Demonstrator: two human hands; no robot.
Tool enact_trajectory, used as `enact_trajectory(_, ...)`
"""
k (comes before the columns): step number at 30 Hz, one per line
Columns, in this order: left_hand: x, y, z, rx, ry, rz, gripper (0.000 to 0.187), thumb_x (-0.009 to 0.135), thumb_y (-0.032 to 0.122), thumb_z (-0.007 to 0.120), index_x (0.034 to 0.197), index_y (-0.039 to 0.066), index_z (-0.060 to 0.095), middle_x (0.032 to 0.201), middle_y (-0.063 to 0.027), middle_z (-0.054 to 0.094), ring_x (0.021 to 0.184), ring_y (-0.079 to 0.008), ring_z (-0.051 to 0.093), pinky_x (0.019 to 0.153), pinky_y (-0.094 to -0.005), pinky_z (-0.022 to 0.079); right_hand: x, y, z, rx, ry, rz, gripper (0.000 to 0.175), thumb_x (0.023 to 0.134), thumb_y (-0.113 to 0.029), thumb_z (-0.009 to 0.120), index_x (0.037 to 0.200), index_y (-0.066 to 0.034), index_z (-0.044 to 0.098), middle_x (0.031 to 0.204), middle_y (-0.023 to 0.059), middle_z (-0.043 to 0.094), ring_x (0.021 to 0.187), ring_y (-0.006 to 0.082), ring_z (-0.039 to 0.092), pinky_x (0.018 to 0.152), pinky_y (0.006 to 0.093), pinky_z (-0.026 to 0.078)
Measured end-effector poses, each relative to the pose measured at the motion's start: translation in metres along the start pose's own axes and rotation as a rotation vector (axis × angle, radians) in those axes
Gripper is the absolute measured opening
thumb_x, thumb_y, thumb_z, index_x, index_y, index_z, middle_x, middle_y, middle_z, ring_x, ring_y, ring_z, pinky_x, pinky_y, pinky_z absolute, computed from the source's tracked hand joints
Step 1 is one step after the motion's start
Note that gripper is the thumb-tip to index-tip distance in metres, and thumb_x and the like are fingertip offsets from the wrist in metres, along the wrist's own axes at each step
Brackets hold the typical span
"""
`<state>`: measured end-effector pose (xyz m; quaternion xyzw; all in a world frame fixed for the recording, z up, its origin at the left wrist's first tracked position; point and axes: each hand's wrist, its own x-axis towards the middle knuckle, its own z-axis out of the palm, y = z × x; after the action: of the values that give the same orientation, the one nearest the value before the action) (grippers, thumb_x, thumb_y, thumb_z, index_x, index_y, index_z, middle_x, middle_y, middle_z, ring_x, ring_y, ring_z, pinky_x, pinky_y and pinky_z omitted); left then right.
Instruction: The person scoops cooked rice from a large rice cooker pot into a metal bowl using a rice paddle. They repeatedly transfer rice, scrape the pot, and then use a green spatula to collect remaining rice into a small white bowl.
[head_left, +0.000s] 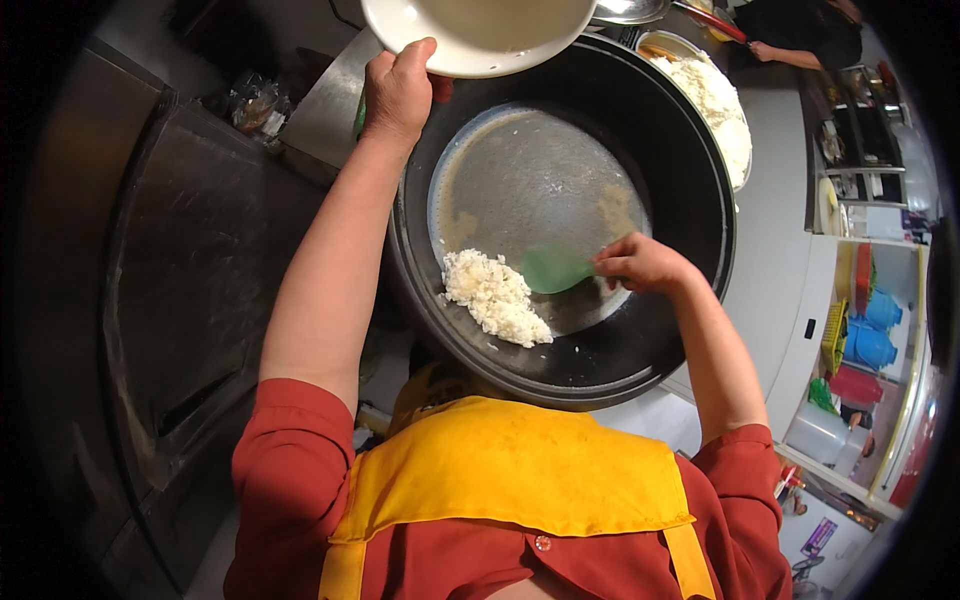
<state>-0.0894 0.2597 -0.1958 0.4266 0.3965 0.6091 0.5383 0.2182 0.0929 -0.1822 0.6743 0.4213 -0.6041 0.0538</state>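
My left hand grips the rim of a white bowl, thumb on top, over the far left edge of a large black pot. The bowl is cut off by the top of the picture; a few rice grains cling near its rim. Inside the pot, at the near left, lies a clump of cooked white rice. My right hand holds a green rice paddle, slightly blurred, just right of the rice. Pale starchy residue marks the pot's bottom.
A heaped container of white rice stands against the pot's far right side. A co-worker's hand holds a red handle beyond it. A metal surface lies left of the pot; shelves with blue containers are at right.
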Motion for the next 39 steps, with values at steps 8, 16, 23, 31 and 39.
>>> enact_trajectory(8, -0.002, -0.004, 0.000, 0.172, -0.036, 0.040, 0.032, 0.092, 0.026, 0.054, 0.084, -0.002, 0.066, 0.066, -0.0104, 0.064, 0.055, -0.0176, 0.058, 0.053, -0.0307, 0.046, 0.043, -0.041, 0.063, -0.218, -0.050, -0.239, 0.031, 0.090, -0.020, 0.065, 0.113, -0.0001, 0.071, 0.075, 0.0089, 0.069, 0.061, 0.0136, 0.059, 0.058, 0.0308, 0.049)
enact_trajectory(16, -0.002, -0.009, 0.004, 0.228, -0.044, 0.075, 0.032, 0.092, 0.027, 0.055, 0.082, -0.001, 0.067, 0.071, -0.0064, 0.066, 0.058, -0.0140, 0.060, 0.053, -0.0295, 0.047, 0.005, -0.053, 0.090, -0.467, 0.006, -0.567, 0.030, 0.085, -0.014, 0.066, 0.111, 0.0011, 0.070, 0.091, 0.0252, 0.069, 0.077, 0.0356, 0.067, 0.075, 0.0375, 0.054)
enact_trajectory(23, -0.001, -0.011, 0.009, 0.526, -0.050, 0.203, 0.035, 0.090, 0.027, 0.055, 0.078, -0.005, 0.063, 0.061, -0.0104, 0.060, 0.056, -0.0161, 0.055, 0.055, -0.0341, 0.043, 0.005, -0.030, 0.055, -0.096, -0.232, -0.502, 0.031, 0.088, -0.015, 0.068, 0.115, 0.0022, 0.069, 0.072, 0.0108, 0.066, 0.056, 0.0110, 0.052, 0.054, 0.0266, 0.044)
enact_trajectory(31, -0.013, -0.001, 0.028, 0.904, -0.172, 0.096, 0.042, 0.084, 0.034, 0.048, 0.087, -0.002, 0.070, 0.084, -0.0280, 0.065, 0.082, -0.0455, 0.065, 0.073, -0.0490, 0.051, -0.017, 0.007, 0.018, 0.471, -0.404, -0.238, 0.030, 0.089, -0.011, 0.069, 0.116, 0.0007, 0.069, 0.070, 0.0030, 0.063, 0.045, 0.0037, 0.039, 0.039, 0.0190, 0.028)
enact_trajectory(39, -0.037, -0.013, 0.027, 1.114, -0.493, -0.196, 0.045, 0.082, 0.032, 0.048, 0.096, -0.004, 0.071, 0.100, -0.0320, 0.064, 0.098, -0.0464, 0.063, 0.089, -0.0495, 0.049, -0.101, -0.016, -0.037, 0.586, -0.010, -0.302, 0.031, 0.090, -0.013, 0.066, 0.117, 0.0020, 0.068, 0.072, 0.0081, 0.061, 0.045, 0.0056, 0.039, 0.038, 0.0202, 0.028)
